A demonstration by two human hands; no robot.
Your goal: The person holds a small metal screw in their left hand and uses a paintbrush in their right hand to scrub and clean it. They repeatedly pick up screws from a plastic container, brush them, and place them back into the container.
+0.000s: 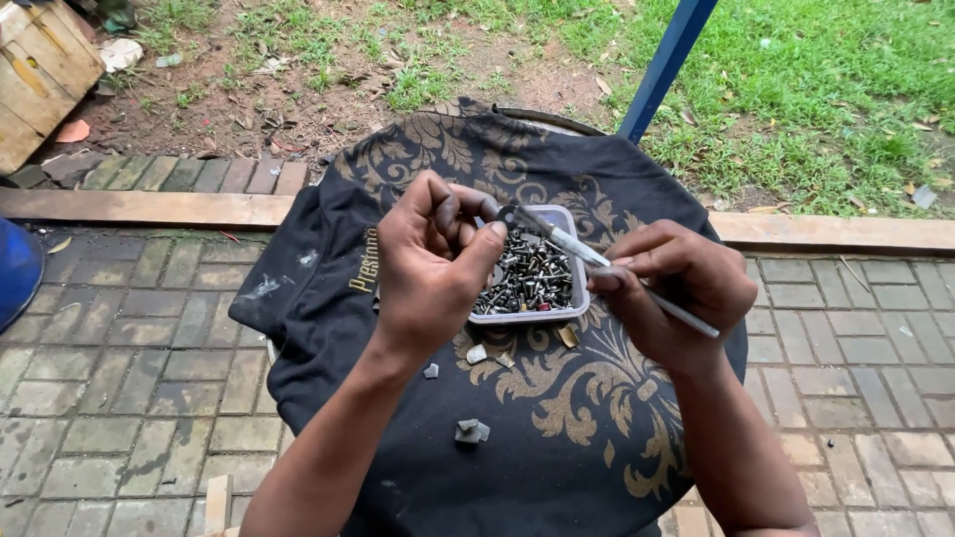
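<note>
Nearest, at 6 o'clock on cloth-draped desk point(557, 467): small metal scraps point(471, 431). Left hand point(430, 261) pinching tiny part closed-fingered; right hand point(676, 288) clasping thin screwdriver point(587, 257) over screw tray point(575, 310) at 12 o'clock. Likely light, stiff, slippery; best held mid-shaft.

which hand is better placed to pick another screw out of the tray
Probably the left hand: it sits directly over the screw tray edge, pinching only a small part. The right hand grips the slim tool and sits beside the tray.
</note>
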